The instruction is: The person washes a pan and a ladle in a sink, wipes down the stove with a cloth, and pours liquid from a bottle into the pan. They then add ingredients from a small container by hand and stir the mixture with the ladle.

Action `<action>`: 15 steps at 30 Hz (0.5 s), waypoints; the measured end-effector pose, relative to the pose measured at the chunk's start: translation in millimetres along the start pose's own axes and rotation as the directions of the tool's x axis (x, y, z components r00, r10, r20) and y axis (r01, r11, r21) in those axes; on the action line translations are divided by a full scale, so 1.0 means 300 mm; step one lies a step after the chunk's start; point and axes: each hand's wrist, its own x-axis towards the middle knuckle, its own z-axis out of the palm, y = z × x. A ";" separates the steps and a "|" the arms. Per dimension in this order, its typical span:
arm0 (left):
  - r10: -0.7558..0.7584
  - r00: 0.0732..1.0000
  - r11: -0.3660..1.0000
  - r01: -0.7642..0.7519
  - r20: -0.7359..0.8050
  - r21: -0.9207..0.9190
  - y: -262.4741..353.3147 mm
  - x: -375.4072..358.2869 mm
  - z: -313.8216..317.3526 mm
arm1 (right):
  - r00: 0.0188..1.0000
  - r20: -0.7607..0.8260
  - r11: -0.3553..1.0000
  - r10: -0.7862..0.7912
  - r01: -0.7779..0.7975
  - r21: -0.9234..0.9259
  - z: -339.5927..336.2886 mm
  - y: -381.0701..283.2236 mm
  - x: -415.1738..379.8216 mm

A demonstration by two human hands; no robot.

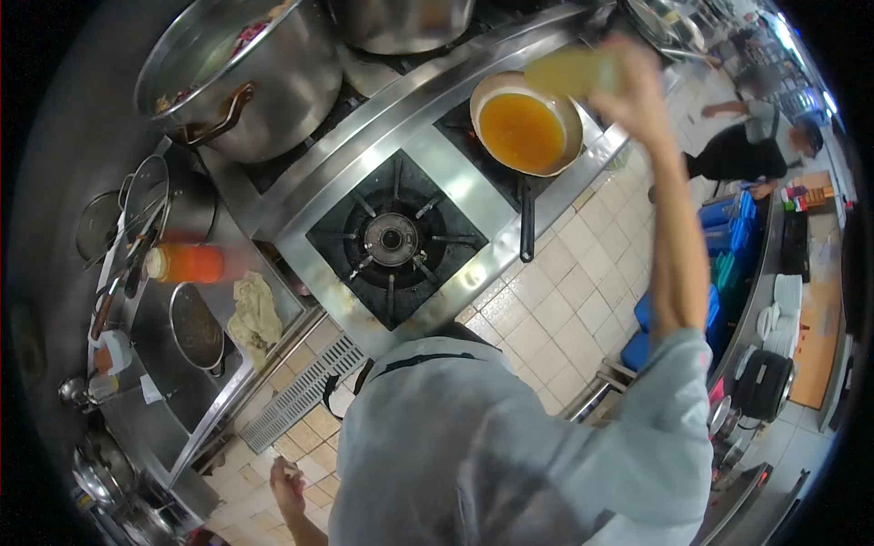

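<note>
Right hand (633, 86) – fingers closed around blurred yellow bottle (575, 73), held tilted at rim of pan (526, 127) with orange liquid on rear burner; left hand (288, 491) low, well apart from stove (391, 238) – finger spread cannot be told.

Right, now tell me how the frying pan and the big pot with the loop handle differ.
The frying pan is shallow and small, while the big pot is deep and far wider. The pan has one long, straight black handle; the pot shows a metal loop handle on its side. The pan holds smooth orange liquid, whereas reddish bits show inside the pot. Both are uncovered.
</note>
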 end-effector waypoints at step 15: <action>0.308 0.950 0.545 -0.225 -0.057 -0.808 0.083 -0.222 0.092 | 0.310 0.214 -0.072 0.926 -0.412 0.908 0.403 -0.097 -0.530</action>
